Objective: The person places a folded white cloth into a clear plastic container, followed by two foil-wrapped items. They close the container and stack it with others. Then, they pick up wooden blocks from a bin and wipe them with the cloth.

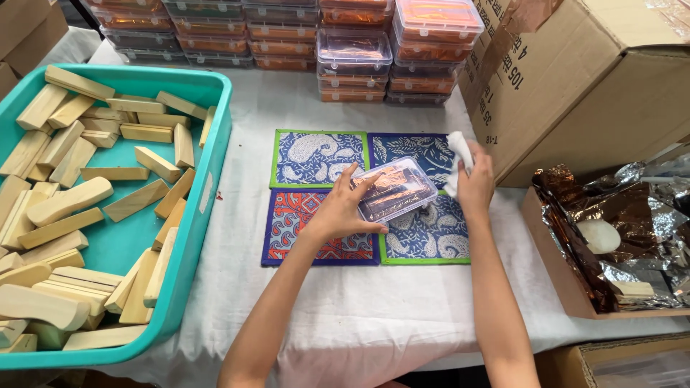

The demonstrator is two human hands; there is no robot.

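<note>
A small clear plastic box (399, 185) with dark contents sits tilted on four patterned cloth squares (316, 159) in the middle of the white-covered table. My left hand (343, 208) rests on the box's near left side, fingers spread over its lid. My right hand (474, 183) is just right of the box and grips a crumpled white cloth (460, 154), which touches the box's right end.
A teal bin (208, 179) full of wooden blocks (68, 201) stands at the left. Stacked clear boxes (352, 50) with orange contents line the back. A large cardboard box (575, 79) and an open carton with crinkled foil (618, 223) fill the right side.
</note>
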